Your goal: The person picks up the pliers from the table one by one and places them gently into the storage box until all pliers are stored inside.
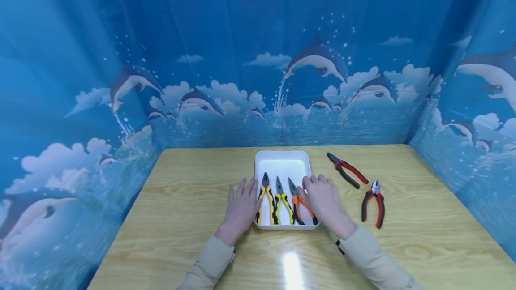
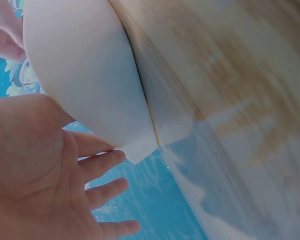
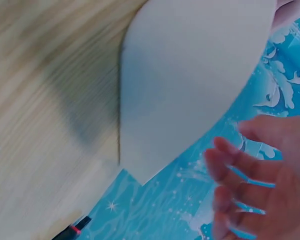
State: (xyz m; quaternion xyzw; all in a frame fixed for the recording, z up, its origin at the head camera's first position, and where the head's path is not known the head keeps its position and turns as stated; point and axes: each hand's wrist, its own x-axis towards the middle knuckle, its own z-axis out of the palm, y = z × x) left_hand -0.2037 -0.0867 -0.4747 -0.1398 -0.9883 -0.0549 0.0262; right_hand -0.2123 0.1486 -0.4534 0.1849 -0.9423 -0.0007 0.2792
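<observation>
Left hand [image 1: 240, 209] lies flat beside the white tray [image 1: 282, 159], fingers [image 1: 247, 188] straight and released, touching its left wall. Right hand [image 1: 324, 198] rests at the tray's right rim, fingers relaxed, grasping nothing. The tray sits mid-surface [image 1: 185, 191], long axis running away from the person. Inside, three pliers [image 1: 281, 200] point away, jaws far. Beyond, two red-handled pliers [image 1: 346, 170] lie right.

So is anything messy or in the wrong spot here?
Sort of. Three pliers lie neatly in the white tray, but two red-and-black pliers lie outside it on the table, pointing different ways. Nothing looks spilled or broken.
</observation>
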